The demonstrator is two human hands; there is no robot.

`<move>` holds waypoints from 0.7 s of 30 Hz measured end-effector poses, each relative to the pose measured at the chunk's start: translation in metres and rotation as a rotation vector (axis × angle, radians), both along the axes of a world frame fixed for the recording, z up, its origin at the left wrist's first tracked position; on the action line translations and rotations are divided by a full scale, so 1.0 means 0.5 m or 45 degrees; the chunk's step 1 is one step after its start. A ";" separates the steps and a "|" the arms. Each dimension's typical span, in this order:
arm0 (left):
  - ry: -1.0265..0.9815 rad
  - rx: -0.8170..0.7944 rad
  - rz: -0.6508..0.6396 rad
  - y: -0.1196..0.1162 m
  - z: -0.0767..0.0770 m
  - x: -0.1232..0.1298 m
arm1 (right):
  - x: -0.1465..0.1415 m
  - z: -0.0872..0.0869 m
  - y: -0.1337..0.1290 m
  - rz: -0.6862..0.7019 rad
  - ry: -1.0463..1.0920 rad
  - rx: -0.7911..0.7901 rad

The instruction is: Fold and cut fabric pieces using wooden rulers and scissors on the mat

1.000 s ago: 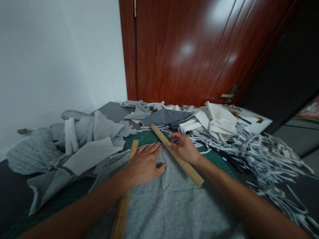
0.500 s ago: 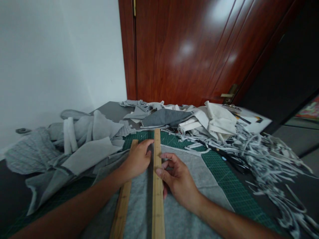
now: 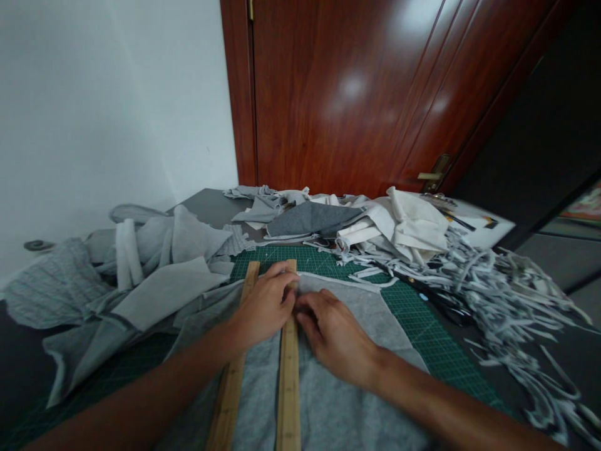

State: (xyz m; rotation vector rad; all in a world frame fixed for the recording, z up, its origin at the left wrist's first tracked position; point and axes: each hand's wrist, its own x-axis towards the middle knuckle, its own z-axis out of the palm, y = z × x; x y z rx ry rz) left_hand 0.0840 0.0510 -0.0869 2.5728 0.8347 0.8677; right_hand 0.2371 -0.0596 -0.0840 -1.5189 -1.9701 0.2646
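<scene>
Two long wooden rulers lie lengthwise on grey cloth (image 3: 347,401), which is spread over a green cutting mat (image 3: 451,357). The left ruler (image 3: 228,401) passes under my left wrist. My left hand (image 3: 267,304) is curled over the far end of the right ruler (image 3: 288,401), its fingertips on the wood. My right hand (image 3: 335,332) is beside that ruler's right edge, fingers bent and drawn together near the cloth's far part. Whatever its fingertips pinch, if anything, is hidden.
Grey fabric pieces (image 3: 164,294) are heaped at the left. White and grey cloths (image 3: 413,225) lie at the back. Black-handled scissors (image 3: 451,307) rest beside a tangle of thin fabric strips (image 3: 507,319) at the right. A brown door (image 3: 338,94) stands behind.
The right ruler has come nearer and tilted slightly left, down onto the cloth. My left fingers now lie over its end. My right hand has let go of it and curled beside it.
</scene>
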 end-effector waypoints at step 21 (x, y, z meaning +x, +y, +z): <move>0.366 0.108 -0.056 -0.042 -0.007 -0.038 | 0.043 -0.013 0.064 -0.112 -0.478 -0.007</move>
